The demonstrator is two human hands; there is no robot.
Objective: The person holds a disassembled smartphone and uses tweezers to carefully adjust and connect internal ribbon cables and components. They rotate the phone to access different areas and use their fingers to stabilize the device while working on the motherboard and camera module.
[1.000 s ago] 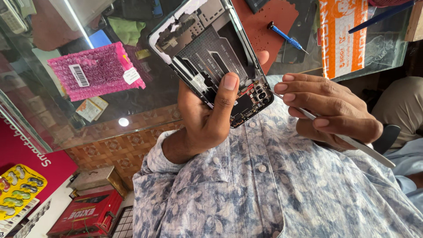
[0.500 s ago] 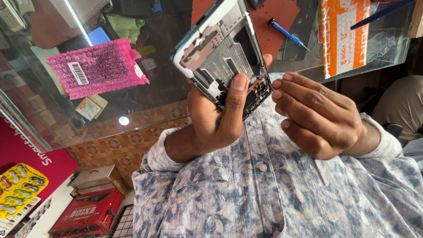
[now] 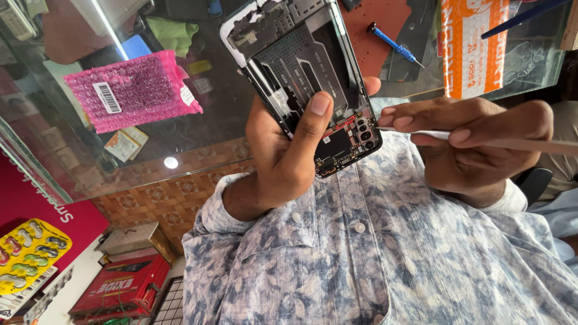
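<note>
Left hand (image 3: 283,162) grip stays clamped on the opened black smartphone with exposed circuit board (image 3: 307,78), above the glass table (image 3: 198,138). Right hand (image 3: 475,144), previously curled empty, now pinches a slim white metal tool (image 3: 512,143) at the camera module.

Scene bright, daylight-like, even; light appears to come from 12 o'clock. Long white streak of glare, tube-lamp reflection, on glass counter (image 3: 72,162) at 11 o'clock; small round bright spot reflected lower, near 9 o'clock. Opened phone (image 3: 304,78) sharp, circuit detail legible; left hand (image 3: 283,162) sharp, soft shadow under thumb. Right hand (image 3: 475,144) darker on near side, slender tool (image 3: 512,143) slightly soft toward 3 o'clock edge. Wide-angle stretch at frame corners. Shirt (image 3: 361,259) evenly lit, no harsh shadows.
</note>
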